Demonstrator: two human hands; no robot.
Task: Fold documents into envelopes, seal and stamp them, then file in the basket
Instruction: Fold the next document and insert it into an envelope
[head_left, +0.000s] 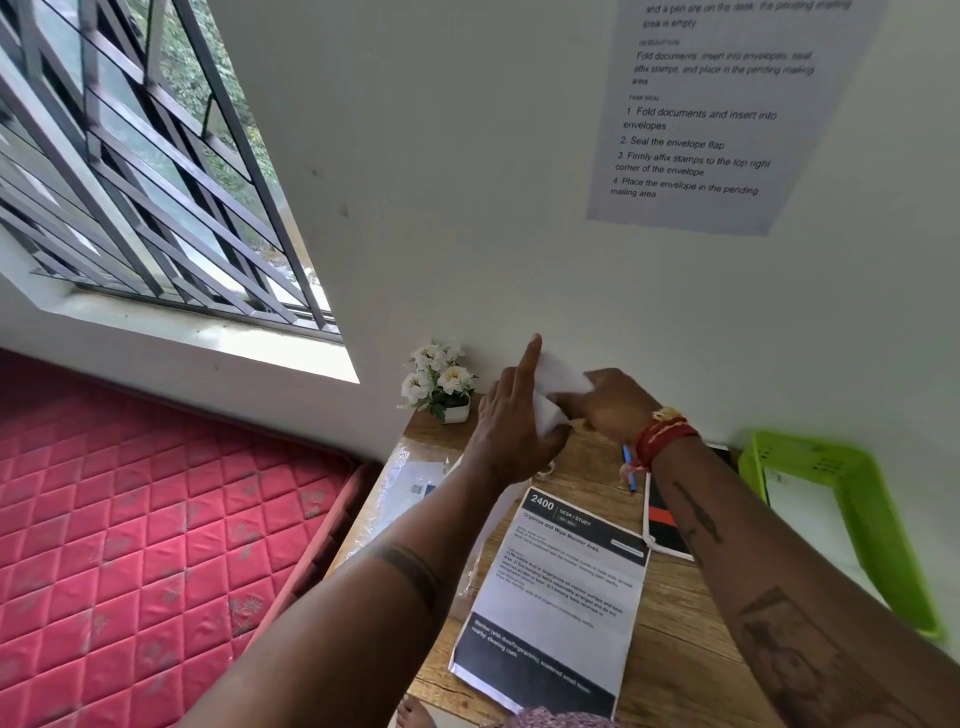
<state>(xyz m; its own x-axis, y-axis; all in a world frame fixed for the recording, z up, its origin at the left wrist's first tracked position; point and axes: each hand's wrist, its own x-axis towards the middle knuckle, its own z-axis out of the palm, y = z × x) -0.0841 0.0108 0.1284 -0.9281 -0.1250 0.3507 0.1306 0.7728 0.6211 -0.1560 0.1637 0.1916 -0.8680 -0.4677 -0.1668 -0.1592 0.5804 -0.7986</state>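
White envelope (558, 382) held above desk (670, 587), long axis slanting from upper right down to lower left. Gripped by right hand (615, 402) at upper end; left hand (511, 421) pinching lower end, forefinger straight. Printed document (561, 597) below grip, green basket (852, 519) to right.

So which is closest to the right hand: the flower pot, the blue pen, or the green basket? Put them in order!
From the right hand, in the head view:
1. Blue pen, just below the wrist.
2. Flower pot, to the left, at the desk's back corner.
3. Green basket, off to the right at the desk's edge.
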